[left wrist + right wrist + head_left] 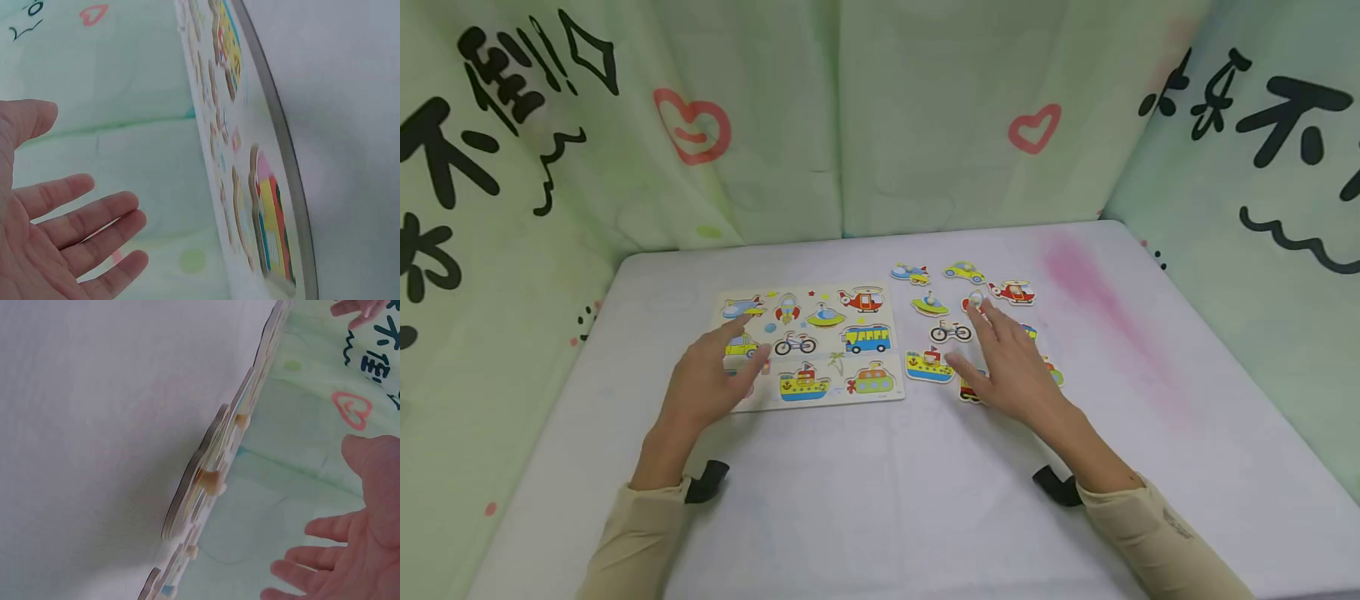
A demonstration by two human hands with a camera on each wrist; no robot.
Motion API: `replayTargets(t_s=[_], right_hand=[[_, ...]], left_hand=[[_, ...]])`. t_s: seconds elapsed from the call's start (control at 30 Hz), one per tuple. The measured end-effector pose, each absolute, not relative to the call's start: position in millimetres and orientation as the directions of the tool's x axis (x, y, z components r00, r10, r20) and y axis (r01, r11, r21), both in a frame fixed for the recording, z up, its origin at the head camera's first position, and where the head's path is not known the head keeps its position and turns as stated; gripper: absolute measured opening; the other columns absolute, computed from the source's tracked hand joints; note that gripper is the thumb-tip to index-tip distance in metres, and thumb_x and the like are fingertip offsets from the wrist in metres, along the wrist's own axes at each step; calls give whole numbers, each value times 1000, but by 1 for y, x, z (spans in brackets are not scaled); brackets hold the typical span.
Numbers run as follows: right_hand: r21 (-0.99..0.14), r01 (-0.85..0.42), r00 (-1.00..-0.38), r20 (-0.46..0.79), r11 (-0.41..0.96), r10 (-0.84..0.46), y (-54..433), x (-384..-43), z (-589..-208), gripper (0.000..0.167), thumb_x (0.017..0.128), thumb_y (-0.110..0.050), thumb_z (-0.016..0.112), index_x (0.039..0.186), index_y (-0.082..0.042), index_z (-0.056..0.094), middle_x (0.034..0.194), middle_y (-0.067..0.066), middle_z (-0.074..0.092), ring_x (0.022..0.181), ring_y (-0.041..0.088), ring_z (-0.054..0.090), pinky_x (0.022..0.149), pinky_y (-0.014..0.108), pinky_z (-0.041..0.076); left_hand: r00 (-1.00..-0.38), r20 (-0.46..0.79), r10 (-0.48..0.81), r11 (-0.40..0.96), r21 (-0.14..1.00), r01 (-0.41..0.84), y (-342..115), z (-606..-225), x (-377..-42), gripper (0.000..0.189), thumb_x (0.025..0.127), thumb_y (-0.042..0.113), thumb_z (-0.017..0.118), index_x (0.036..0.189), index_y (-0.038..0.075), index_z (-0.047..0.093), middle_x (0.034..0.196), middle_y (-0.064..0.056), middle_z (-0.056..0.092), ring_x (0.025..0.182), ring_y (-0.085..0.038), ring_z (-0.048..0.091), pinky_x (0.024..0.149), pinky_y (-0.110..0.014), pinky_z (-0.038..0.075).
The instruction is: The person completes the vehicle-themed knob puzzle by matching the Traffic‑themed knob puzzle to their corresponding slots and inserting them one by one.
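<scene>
Puzzle board (838,398), pale w/ pictured vehicles, lies flat on the counter (850,517), L of ctr. Just R of it: loose pcs., ea. cut to an outline. Far row: plane pc. (911,273) and yellow car pc. (964,272). Next: saucer pc. (930,304), helicopter pc. (1013,292) and, btwn them, a reddish pc. (975,296) partly hidden by fingertips. Mid: bicycle pc. (951,332); blue-and-yellow pc. (1030,332), partly covered. Near: ship pc. (929,365), close to the board's R edge; red pc. (968,393) and green pc. (1056,372), both part. hidden. R-wrist view, edge-on: pcs. bear light-brown knobs (211,481).

R hand (1022,379) is above the pcs.; grip wide, fingers extended, nothing held. L hand (703,379) is above the board's L side, hiding part of the car picture; grip likewise wide, thumb apart from fingers, nothing held. In the L-wrist view, hand and board are apart.

Periphery: black wristbands (707,482), tan sleeves (632,542); pink smear (1097,292) on the white counter, R side. Bkgd.: pale-green curtain (917,67) w/ red hearts (1034,129) & black lettering (1288,108).
</scene>
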State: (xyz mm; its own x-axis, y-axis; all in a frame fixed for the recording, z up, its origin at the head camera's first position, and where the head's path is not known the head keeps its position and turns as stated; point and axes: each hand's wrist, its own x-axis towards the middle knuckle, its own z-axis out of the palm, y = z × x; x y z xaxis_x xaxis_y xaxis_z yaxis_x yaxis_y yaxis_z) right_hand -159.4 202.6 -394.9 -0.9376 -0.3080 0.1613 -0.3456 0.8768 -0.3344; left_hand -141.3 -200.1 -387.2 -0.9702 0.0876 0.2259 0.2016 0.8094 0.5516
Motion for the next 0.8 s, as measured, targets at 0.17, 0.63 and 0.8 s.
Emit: replayTargets(t_s=[0.17,0.63,0.8], right_hand=[[-444,-337,-941,134,830,-311,200,-150,-391,80,100,-48,61,162,-10,28,165,19,29,151,40,28,119,61,30],[-521,-381,-918,119,764,-377,190,-136,-383,64,100,-44,63,152,-9,48,149,14,53,139,34,48,113,57,43],[-554,-420,-899,146,719,-413,188,-136,-387,57,99,-38,67,146,-7,55,145,9,59,128,30,60,105,51,51]], left_hand=[[-985,167,41,783,606,135,-222,-383,-141,55,102,37,61,145,4,54,130,-26,66,131,-47,53,105,-65,43],[-1000,-1,-27,784,620,-22,-267,-401,-144,53,105,41,52,139,1,59,125,-30,66,122,-50,56,100,-64,47],[-995,-103,16,796,603,-50,-275,-403,-144,55,105,42,53,142,1,57,128,-30,65,126,-50,55,94,-60,53]])
